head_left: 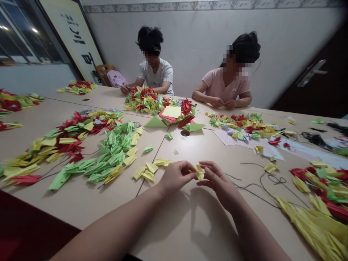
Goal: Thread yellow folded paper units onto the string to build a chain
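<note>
While my forearms reached in over the pale wooden surface (pixel 163 224), the head view showed both grips meeting near its middle. My left grip (pixel 176 176) was closed, thumb and forefinger pinching the left side of a small folded yellow paper piece (pixel 200 172). My right grip (pixel 219 181) was partly open, its fingers parted and curved at the piece's right side; I could not tell how firmly they pressed.

Just beyond my left grip lay a few loose yellow folded papers (pixel 148 172), and past them a single small green folded paper (pixel 148 149). Farther left spread a thick chain of green folded paper pieces (pixel 112 156), edged by yellow ones, and beside it a long band of red, yellow and green folded papers (pixel 67 139). Thin dark cord (pixel 251 190) looped across the surface to the right of my right grip, near a large bunch of long yellow folded papers (pixel 315 224) at the lower right.

Across from me, a flat yellow paper square (pixel 172 111) topped a stack of red sheets (pixel 186 120), in front of a mixed heap of folded papers (pixel 144 100). Behind sat a person in a white shirt (pixel 160 74) and, to the right, a person in a pink shirt (pixel 231 85), both with hands together.
</note>
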`<action>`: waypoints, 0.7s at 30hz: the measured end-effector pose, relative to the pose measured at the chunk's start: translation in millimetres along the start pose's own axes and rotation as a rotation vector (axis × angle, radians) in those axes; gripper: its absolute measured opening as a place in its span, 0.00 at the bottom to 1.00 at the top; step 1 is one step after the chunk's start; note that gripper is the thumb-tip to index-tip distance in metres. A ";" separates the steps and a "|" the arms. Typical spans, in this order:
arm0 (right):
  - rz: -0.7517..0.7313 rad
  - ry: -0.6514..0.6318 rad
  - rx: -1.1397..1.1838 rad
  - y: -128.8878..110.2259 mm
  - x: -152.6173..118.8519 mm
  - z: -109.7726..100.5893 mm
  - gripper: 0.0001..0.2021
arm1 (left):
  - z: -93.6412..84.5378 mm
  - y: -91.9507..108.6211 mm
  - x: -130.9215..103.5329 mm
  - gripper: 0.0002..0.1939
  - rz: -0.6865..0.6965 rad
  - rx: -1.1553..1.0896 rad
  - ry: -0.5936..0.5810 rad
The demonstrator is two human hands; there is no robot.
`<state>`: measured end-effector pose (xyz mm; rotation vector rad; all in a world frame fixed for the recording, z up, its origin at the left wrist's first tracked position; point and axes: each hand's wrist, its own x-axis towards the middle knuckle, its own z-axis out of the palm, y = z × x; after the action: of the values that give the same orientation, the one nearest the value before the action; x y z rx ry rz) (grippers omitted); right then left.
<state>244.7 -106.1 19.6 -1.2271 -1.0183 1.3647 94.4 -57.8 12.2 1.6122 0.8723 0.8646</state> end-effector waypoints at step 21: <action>0.018 0.364 0.237 -21.1 -4.0 -106.1 0.18 | 80.9 -5.4 76.9 0.12 0.305 0.900 -0.359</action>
<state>352.6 -110.1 26.9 -1.2483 -0.5751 1.1810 200.8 -25.8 0.4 2.6359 0.8068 0.3391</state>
